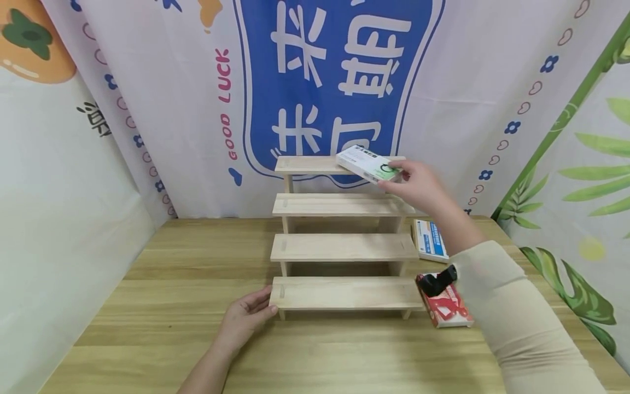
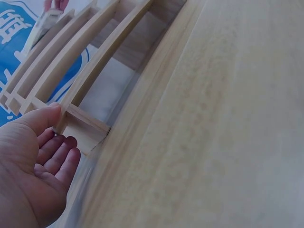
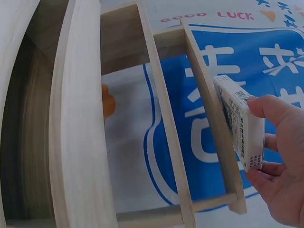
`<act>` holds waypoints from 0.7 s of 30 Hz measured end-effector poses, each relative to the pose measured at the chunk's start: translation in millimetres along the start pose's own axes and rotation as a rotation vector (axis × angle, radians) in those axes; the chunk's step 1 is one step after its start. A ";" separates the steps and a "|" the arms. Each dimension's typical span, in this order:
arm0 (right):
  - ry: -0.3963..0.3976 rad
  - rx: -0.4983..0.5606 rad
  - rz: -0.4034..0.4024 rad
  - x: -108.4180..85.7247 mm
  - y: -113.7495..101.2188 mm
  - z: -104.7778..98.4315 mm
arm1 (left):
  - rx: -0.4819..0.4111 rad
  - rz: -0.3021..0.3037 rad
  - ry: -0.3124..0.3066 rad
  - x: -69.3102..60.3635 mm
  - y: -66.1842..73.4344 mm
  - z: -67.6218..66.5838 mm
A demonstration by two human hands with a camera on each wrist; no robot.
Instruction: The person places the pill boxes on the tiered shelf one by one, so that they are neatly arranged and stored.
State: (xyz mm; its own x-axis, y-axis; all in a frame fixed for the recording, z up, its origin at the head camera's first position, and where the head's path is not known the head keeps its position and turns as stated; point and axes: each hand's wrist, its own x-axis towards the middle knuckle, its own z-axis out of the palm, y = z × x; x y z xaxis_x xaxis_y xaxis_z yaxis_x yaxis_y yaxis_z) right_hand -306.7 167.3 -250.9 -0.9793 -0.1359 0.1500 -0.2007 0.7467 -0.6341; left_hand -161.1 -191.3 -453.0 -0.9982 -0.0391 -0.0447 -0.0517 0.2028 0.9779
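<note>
White box (image 1: 361, 160) juts from my pinching right hand (image 1: 417, 185) over the top tier (image 1: 309, 164) of the wooden rack (image 1: 344, 247); my left hand (image 1: 246, 317) grips the lowest tier (image 1: 346, 293) below. If released while overhanging, the box could topple.

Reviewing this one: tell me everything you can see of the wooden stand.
The wooden stand looks like pale, unpainted wood with visible grain: four long, flat steps rising toward the back, with upright supports and open gaps between. It stands upright on the table. The left hand grips the left end of its lowest step. A white box overlaps the top step in view; contact is unclear.
</note>
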 end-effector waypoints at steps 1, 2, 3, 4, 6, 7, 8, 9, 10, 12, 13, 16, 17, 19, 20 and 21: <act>0.001 -0.006 -0.019 4.1 -3.9 3.7 | 0.000 0.000 -0.001 0.0 0.1 -0.1; 0.001 -0.014 -0.039 8.1 -7.3 7.3 | 0.001 0.000 -0.001 0.0 0.3 -0.2; 0.001 -0.015 -0.051 11.3 -10.7 10.5 | 0.002 0.001 -0.001 -0.1 0.4 -0.3; -0.003 -0.020 -0.064 14.4 -13.9 13.7 | 0.004 0.001 -0.001 -0.3 0.5 -0.3; -0.009 -0.030 -0.078 18.8 -19.7 18.8 | 0.001 0.003 -0.001 -0.3 0.7 -0.1; -0.015 -0.031 -0.082 20.4 -22.2 21.0 | -0.001 0.004 -0.001 -0.4 0.6 0.2; -0.024 -0.027 -0.081 21.7 -24.5 23.0 | 0.000 0.006 0.000 -0.6 0.4 0.5; -0.038 -0.018 -0.078 22.9 -26.8 25.0 | 0.000 0.008 0.001 -0.8 0.4 0.7; -0.047 -0.017 -0.078 24.0 -28.6 26.5 | -0.002 0.009 0.002 -0.9 0.4 1.0; -0.054 -0.017 -0.069 25.0 -31.2 28.3 | -0.005 0.013 0.001 -1.1 0.4 1.5; -0.050 -0.023 -0.068 25.5 -32.2 29.0 | -0.007 0.015 0.000 -1.2 0.5 1.6; -0.013 -0.034 -0.051 26.6 -33.8 30.6 | -0.015 0.019 -0.001 -1.0 0.5 1.6; 0.005 -0.027 -0.038 27.3 -34.0 31.4 | -0.017 0.020 -0.002 -0.9 0.3 1.5; 0.038 0.003 -0.010 29.4 -34.2 33.7 | -0.020 0.023 -0.002 -0.8 0.1 1.1; 0.054 0.019 0.003 30.8 -34.5 35.3 | -0.020 0.024 -0.001 -0.7 0.1 0.9; 0.068 0.033 0.016 32.2 -34.9 37.0 | -0.019 0.025 -0.001 -0.8 0.0 0.7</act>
State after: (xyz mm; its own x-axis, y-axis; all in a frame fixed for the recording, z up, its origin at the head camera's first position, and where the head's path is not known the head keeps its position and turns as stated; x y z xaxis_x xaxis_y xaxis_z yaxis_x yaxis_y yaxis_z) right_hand -332.3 112.7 -252.0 -0.9787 -0.0788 0.1897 -0.1867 0.7263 -0.6616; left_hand -160.4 -190.6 -453.1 -0.9992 -0.0328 -0.0207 -0.0264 0.1848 0.9824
